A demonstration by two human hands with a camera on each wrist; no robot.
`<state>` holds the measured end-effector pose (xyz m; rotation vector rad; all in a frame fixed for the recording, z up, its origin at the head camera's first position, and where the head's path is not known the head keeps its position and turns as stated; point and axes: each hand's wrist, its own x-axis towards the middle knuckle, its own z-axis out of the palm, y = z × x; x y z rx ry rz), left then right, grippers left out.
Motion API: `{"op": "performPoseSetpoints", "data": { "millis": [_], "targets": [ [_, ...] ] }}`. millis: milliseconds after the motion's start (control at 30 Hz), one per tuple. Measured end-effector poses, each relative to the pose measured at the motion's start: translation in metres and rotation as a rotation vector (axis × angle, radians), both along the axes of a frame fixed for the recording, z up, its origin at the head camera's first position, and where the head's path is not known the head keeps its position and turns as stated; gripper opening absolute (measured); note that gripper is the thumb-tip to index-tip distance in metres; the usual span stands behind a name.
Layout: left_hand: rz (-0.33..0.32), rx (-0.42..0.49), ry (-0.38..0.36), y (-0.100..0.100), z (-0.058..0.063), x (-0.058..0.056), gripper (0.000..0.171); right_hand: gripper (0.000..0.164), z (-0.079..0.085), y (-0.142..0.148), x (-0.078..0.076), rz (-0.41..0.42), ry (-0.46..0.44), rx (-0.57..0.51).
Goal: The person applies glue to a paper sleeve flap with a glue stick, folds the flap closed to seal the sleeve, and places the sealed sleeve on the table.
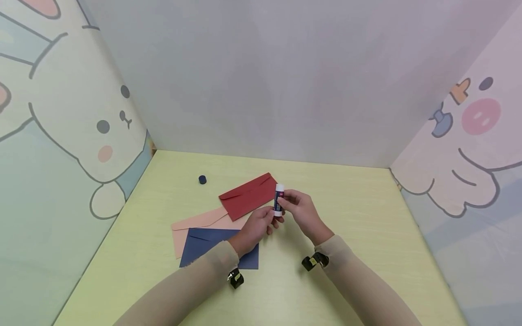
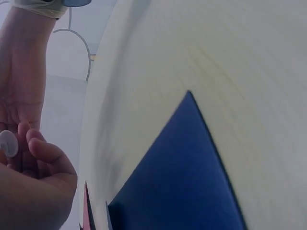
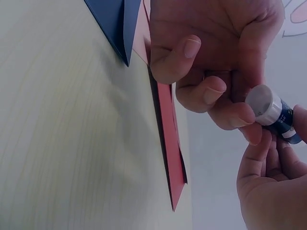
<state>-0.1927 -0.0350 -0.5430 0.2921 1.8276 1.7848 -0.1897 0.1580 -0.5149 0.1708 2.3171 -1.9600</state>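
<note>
Both hands hold a glue stick [image 1: 278, 203] upright above the table, its cap off and its white top showing. My right hand [image 1: 301, 209] grips the dark barrel between thumb and fingers. At the lower end, my left hand [image 1: 257, 226] pinches the white base [image 3: 264, 105] with thumb and forefinger, the other fingers loosely curled. Behind the hands lies a red envelope [image 1: 249, 195]. A pink envelope [image 1: 191, 222] is partly covered by a dark blue envelope [image 1: 208, 246], which the left forearm partly hides.
A small dark cap [image 1: 202, 179] lies at the back left of the pale yellow table [image 1: 359, 217]. Printed walls [image 1: 469, 181] enclose the left and right sides, with a plain wall [image 1: 269, 90] behind.
</note>
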Motion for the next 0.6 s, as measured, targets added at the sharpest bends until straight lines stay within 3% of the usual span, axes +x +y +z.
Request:
{"op": "performPoseSetpoints", "data": {
  "millis": [100,233,333,467,600],
  "targets": [
    [0.085,-0.082,0.091,0.0009,-0.0008,0.0026,0.042,0.03,-0.0008,0.0011,0.0001,-0.006,0.003,-0.007],
    [0.215,-0.235,0.288,0.0021,-0.0014,0.0061,0.039,0.03,-0.001,0.0005,0.0002,-0.016,0.003,-0.017],
    [0.254,-0.291,0.379,0.0031,-0.0011,0.0073,0.043,0.03,-0.0013,-0.001,0.0007,-0.021,-0.002,-0.015],
    [0.249,-0.303,0.389,0.0042,-0.0011,0.0072,0.039,0.03,-0.0017,-0.0024,0.001,-0.02,-0.013,-0.01],
    [0.201,-0.268,0.356,0.0039,-0.0027,0.0051,0.033,0.031,-0.0004,-0.0028,0.0008,-0.013,-0.012,-0.005]
  ]
}}
